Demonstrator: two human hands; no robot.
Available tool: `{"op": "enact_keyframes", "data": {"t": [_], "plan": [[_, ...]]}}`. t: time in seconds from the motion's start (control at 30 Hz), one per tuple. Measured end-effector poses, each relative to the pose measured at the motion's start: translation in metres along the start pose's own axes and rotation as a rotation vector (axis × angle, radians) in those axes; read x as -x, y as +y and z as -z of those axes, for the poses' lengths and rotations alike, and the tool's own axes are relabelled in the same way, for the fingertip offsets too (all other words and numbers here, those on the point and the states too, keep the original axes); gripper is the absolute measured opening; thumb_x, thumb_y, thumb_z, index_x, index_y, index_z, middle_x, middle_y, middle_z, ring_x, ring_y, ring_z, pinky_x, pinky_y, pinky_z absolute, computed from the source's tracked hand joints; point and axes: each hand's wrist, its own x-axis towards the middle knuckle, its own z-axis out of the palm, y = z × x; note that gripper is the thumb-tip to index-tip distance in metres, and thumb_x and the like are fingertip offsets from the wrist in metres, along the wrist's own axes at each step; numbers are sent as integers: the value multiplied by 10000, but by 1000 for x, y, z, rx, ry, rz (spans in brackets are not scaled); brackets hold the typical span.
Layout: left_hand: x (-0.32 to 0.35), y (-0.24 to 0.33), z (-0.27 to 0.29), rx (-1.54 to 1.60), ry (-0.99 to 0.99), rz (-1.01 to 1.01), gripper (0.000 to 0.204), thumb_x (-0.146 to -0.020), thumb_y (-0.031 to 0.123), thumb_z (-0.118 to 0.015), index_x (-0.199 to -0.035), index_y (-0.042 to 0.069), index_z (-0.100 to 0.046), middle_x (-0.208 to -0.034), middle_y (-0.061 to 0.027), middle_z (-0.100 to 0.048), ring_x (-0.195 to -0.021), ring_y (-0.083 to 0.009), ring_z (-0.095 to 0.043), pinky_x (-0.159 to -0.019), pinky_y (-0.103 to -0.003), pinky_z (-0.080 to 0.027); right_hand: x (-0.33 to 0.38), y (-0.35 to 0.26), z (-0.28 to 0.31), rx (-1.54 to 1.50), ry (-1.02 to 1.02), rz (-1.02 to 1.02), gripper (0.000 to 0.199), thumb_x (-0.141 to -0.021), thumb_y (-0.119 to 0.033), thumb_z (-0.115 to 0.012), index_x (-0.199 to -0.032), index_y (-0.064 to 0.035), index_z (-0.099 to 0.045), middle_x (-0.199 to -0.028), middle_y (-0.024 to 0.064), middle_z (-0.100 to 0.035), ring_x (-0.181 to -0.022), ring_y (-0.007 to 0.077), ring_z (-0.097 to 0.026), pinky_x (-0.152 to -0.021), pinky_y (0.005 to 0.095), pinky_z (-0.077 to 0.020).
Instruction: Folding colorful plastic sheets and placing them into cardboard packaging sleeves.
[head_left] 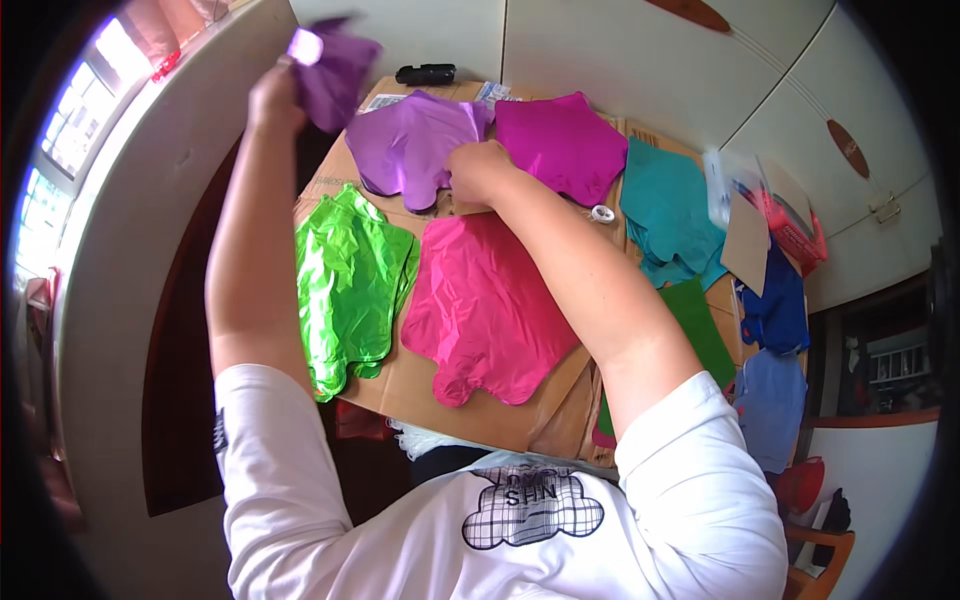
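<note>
Up at the far left, my left hand (275,100) is closed on a crumpled purple foil balloon (340,78), flat and blurred by motion, held above the table. Lilac foil balloons (415,145), uninflated and star-shaped, lie on the cardboard at the back. My right hand (480,172) rests at their right edge with its fingers curled; its fingertips are partly hidden, so what they grip does not show. Beside it lies a magenta foil balloon (562,148). Nearer to me are a shiny green one (350,285) and a pink pile (490,320), partly under my right forearm.
Brown cardboard (440,405) covers the table. To the right lie teal (668,215), dark green (698,325) and blue (775,310) foil balloons, plus a red basket (795,235). A small white ring (602,214) sits near the magenta balloon. White cabinets (600,45) stand behind.
</note>
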Motion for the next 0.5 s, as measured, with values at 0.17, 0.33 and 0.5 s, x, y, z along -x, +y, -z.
{"op": "enact_keyframes", "data": {"t": [0.17,0.33,0.5], "plan": [[61,104,-14,-47,-43,-273,225,-964,219,-573,-1022,11,-634,-863,-56,-659,-757,-147,-641,-693,-273,-531,-9,13,-4,-106,19,7,296,-781,-203,-568,-1024,-121,-715,-1075,121,-692,-1039,290,-647,-841,465,-493],[202,33,-72,-722,-302,-566,119,-932,115,-582,-982,31,-651,-895,-49,-657,-798,-98,-604,-678,-237,-502,32,69,-3,-964,491,-70,622,-886,-572,-505,-1198,-48,-629,-1074,152,-679,-999,257,-649,-899,431,-485],[340,-25,-112,-788,-490,-832,47,-876,57,-611,-907,31,-586,-914,-158,-631,-827,-362,-621,-687,-408,-506,197,63,95,-2118,-1,-59,677,-939,-604,-397,-1272,-32,-541,-1118,109,-657,-990,252,-642,-875,418,-503]]}}
